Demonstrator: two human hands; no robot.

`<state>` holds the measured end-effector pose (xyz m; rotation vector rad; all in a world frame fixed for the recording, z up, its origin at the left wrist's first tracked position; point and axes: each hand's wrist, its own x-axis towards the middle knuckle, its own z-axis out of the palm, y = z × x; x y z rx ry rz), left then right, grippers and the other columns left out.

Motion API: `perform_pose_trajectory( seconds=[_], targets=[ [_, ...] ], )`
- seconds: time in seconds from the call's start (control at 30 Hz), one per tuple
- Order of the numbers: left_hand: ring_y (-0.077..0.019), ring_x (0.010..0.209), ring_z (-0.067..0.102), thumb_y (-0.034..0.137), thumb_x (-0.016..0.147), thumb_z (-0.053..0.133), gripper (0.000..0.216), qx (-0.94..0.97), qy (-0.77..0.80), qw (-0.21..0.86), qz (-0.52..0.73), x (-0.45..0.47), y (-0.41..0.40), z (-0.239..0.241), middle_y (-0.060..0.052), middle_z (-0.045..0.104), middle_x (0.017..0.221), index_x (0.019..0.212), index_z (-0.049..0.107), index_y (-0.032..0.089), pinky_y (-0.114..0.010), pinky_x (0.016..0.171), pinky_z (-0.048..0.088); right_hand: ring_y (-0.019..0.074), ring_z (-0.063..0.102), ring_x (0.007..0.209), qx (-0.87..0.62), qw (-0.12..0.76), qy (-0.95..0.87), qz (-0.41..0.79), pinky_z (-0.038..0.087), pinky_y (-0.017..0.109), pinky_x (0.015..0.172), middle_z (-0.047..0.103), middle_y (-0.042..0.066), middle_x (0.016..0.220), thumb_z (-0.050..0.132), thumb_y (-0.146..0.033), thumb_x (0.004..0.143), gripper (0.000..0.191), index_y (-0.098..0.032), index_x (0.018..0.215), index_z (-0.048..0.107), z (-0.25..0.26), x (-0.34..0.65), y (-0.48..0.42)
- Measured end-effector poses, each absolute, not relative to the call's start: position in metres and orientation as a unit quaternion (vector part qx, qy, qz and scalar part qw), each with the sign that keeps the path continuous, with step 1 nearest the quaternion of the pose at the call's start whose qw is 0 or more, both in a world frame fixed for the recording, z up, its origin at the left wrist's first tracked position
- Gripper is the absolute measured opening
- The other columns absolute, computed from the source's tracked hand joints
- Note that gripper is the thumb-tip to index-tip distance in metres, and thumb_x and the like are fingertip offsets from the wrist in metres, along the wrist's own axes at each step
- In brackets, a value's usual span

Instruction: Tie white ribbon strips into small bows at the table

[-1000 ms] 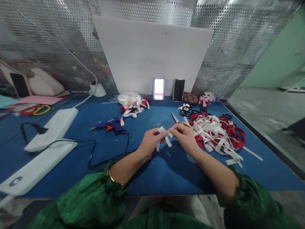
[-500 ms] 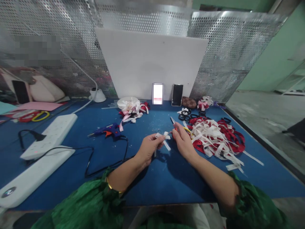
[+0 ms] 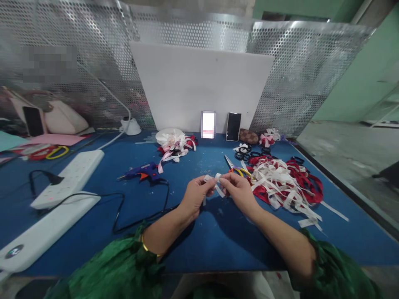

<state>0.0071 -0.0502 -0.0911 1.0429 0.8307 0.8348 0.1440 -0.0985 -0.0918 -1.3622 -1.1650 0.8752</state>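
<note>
A white ribbon bow is held between both hands above the blue table. My left hand pinches its left side, with a loose tail hanging below the fingers. On the opposite side, my right hand grips the bow's edge between thumb and forefinger. Just beyond the right hand lies a pair of scissors, its blades pointing away and its handles orange and yellow. A tangled heap of white and red ribbons sits to the right of that hand.
A blue glue gun lies at left, its black cord crossing the table. White power strips stand further left. Behind are a pile of finished bows, two upright phones and black hair ties.
My right hand has let go of the scissors, which now lie on the table. It has moved left and taken hold of the bow. The left hand keeps its pinch.
</note>
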Motion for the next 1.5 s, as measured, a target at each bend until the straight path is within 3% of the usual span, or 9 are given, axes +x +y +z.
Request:
perform_pose_trajectory(
  seconds=[0.13, 0.33, 0.53, 0.6, 0.83, 0.97, 1.27, 1.5],
  targets=[
    [-0.0072, 0.05, 0.047, 0.038, 0.065, 0.072, 0.027, 0.478, 0.379, 0.71, 0.353, 0.007, -0.051, -0.09, 0.002, 0.055, 0.056, 0.069, 0.063, 0.013, -0.019, 0.05, 0.038, 0.0094, 0.043, 0.051, -0.582, 0.539, -0.504, 0.341, 0.035, 0.022, 0.048, 0.053, -0.003, 0.058, 0.06, -0.038, 0.077, 0.022, -0.017, 0.073, 0.058, -0.092, 0.142, -0.1],
    [-0.0079, 0.05, 0.048, 0.035, 0.061, 0.074, 0.024, 0.478, 0.385, 0.694, 0.375, 0.006, -0.051, -0.087, 0.001, 0.055, 0.054, 0.067, 0.065, 0.013, -0.019, 0.05, 0.038, 0.0116, 0.046, 0.057, -0.586, 0.495, -0.572, 0.29, 0.035, 0.023, 0.053, 0.054, -0.001, 0.065, 0.051, -0.038, 0.085, 0.022, -0.019, 0.078, 0.058, -0.093, 0.142, -0.103],
    [-0.0059, 0.048, 0.043, 0.029, 0.056, 0.074, 0.02, 0.417, 0.391, 0.721, 0.392, 0.008, -0.05, -0.089, 0.002, 0.052, 0.051, 0.061, 0.064, 0.012, -0.018, 0.046, 0.032, 0.0145, 0.048, 0.065, -0.554, 0.316, -0.77, -0.022, 0.033, 0.028, 0.064, 0.055, 0.004, 0.069, 0.041, -0.025, 0.09, 0.025, -0.018, 0.071, 0.057, -0.085, 0.143, -0.112],
    [-0.0055, 0.047, 0.042, 0.027, 0.055, 0.074, 0.019, 0.396, 0.387, 0.743, 0.377, 0.008, -0.049, -0.089, 0.002, 0.05, 0.051, 0.061, 0.064, 0.012, -0.017, 0.045, 0.032, 0.0151, 0.048, 0.066, -0.535, 0.278, -0.796, -0.062, 0.033, 0.029, 0.065, 0.055, 0.005, 0.07, 0.04, -0.023, 0.09, 0.025, -0.018, 0.072, 0.058, -0.082, 0.143, -0.113],
    [-0.0067, 0.047, 0.043, 0.037, 0.059, 0.075, 0.028, 0.469, 0.376, 0.707, 0.373, 0.006, -0.047, -0.084, 0.0, 0.055, 0.053, 0.064, 0.065, 0.012, -0.019, 0.045, 0.031, 0.0133, 0.051, 0.061, -0.59, 0.476, -0.629, 0.173, 0.039, 0.025, 0.06, 0.054, 0.0, 0.065, 0.044, -0.037, 0.09, 0.028, -0.02, 0.073, 0.057, -0.085, 0.148, -0.104],
    [-0.0075, 0.047, 0.042, 0.041, 0.06, 0.074, 0.03, 0.532, 0.364, 0.673, 0.363, 0.006, -0.051, -0.081, 0.0, 0.054, 0.051, 0.059, 0.064, 0.013, -0.021, 0.046, 0.03, 0.0129, 0.049, 0.06, -0.577, 0.527, -0.553, 0.29, 0.039, 0.024, 0.055, 0.056, 0.0, 0.065, 0.053, -0.042, 0.082, 0.026, -0.018, 0.079, 0.062, -0.087, 0.15, -0.099],
    [-0.0076, 0.047, 0.044, 0.041, 0.062, 0.073, 0.032, 0.529, 0.348, 0.706, 0.318, 0.008, -0.057, -0.085, -0.001, 0.057, 0.051, 0.054, 0.061, 0.013, -0.02, 0.048, 0.032, 0.0103, 0.041, 0.052, -0.596, 0.561, -0.517, 0.25, 0.033, 0.024, 0.051, 0.049, -0.003, 0.055, 0.059, -0.035, 0.076, 0.021, -0.018, 0.064, 0.058, -0.088, 0.145, -0.1],
    [-0.0066, 0.047, 0.04, 0.042, 0.066, 0.071, 0.028, 0.513, 0.376, 0.677, 0.371, 0.006, -0.052, -0.086, 0.002, 0.052, 0.05, 0.063, 0.065, 0.014, -0.019, 0.046, 0.031, 0.0123, 0.053, 0.061, -0.539, 0.587, -0.479, 0.369, 0.043, 0.026, 0.059, 0.056, 0.0, 0.069, 0.058, -0.041, 0.078, 0.023, -0.019, 0.078, 0.057, -0.086, 0.141, -0.099]
  ],
)
